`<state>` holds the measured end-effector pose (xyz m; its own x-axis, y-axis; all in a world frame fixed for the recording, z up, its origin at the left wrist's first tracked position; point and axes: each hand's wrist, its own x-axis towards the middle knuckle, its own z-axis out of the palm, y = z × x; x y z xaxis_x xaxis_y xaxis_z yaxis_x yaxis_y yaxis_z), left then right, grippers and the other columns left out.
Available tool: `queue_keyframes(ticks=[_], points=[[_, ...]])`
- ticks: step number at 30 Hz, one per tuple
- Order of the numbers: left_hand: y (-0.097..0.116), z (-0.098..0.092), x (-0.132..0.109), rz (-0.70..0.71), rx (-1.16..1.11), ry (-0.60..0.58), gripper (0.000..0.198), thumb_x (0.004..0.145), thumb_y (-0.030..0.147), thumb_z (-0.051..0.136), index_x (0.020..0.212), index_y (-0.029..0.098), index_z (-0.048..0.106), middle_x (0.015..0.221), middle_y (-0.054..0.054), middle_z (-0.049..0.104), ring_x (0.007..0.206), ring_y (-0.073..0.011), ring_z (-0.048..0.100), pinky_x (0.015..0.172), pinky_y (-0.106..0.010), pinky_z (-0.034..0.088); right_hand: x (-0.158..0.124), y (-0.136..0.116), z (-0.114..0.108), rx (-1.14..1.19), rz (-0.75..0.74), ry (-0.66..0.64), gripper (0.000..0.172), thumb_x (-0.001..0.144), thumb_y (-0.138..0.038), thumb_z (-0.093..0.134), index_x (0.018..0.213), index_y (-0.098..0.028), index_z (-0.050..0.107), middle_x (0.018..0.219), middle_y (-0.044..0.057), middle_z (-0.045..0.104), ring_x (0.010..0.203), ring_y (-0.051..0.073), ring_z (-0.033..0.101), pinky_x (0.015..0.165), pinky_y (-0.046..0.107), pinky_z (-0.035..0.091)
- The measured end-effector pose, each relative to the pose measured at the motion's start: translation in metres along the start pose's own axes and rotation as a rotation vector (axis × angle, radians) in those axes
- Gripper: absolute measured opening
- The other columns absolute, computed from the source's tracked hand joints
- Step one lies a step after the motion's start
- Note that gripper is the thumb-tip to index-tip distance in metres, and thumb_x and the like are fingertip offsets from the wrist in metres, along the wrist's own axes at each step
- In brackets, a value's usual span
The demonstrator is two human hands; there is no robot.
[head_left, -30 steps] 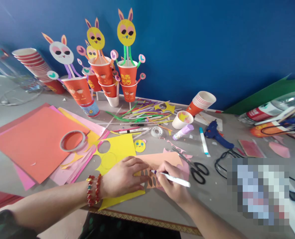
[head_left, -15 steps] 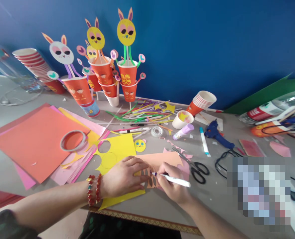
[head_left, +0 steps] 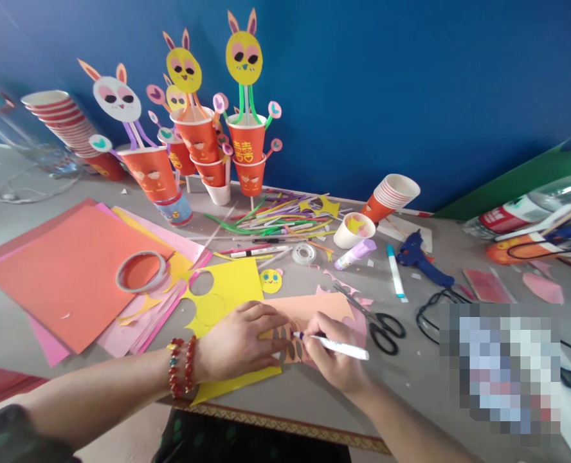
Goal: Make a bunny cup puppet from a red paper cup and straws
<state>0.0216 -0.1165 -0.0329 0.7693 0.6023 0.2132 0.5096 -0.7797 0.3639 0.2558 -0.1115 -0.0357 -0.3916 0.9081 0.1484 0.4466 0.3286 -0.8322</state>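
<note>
Right hand [head_left: 334, 352] pinches a slim white marker [head_left: 344, 348] at the flat peach paper [head_left: 321, 308], left hand [head_left: 242, 341] laid flat across its edge

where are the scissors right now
In the head view, the scissors lie just right of the right hand, nearer the person than the blue glue gun.
</note>
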Motion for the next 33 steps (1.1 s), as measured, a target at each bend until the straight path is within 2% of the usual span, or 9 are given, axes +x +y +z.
queue_keyframes(ticks=[19, 29, 33], points=[[0.0002, -0.0004, 0.0008, 0.005, 0.006, 0.008, 0.029, 0.098, 0.044, 0.053, 0.116, 0.026, 0.067, 0.135, -0.006, 0.063, 0.122, -0.0266, 0.057, 0.101, -0.043, 0.045, -0.0009, -0.0005, -0.001, 0.018, -0.012, -0.037, 0.02, 0.081, -0.012, 0.045, 0.064, -0.023, 0.041, 0.051, -0.006, 0.049, 0.046, 0.011, 0.043, 0.048, 0.023, 0.032], [-0.0011, 0.0002, -0.0001, 0.008, 0.008, 0.006, 0.028, 0.098, 0.043, 0.054, 0.117, 0.026, 0.067, 0.136, -0.006, 0.063, 0.122, -0.0263, 0.056, 0.101, -0.043, 0.045, -0.0005, 0.0023, -0.0003, 0.026, -0.028, -0.015, 0.021, 0.081, -0.012, 0.046, 0.064, -0.023, 0.042, 0.051, -0.006, 0.048, 0.046, 0.011, 0.043, 0.047, 0.023, 0.032], [-0.0013, 0.0006, 0.0003, 0.012, 0.014, 0.005, 0.029, 0.098, 0.043, 0.054, 0.116, 0.025, 0.067, 0.135, -0.007, 0.063, 0.121, -0.0267, 0.056, 0.1, -0.043, 0.046, 0.0001, 0.0004, -0.0011, 0.061, 0.009, 0.017, 0.021, 0.085, -0.013, 0.046, 0.067, -0.023, 0.046, 0.051, -0.006, 0.05, 0.045, 0.011, 0.046, 0.047, 0.022, 0.035]])
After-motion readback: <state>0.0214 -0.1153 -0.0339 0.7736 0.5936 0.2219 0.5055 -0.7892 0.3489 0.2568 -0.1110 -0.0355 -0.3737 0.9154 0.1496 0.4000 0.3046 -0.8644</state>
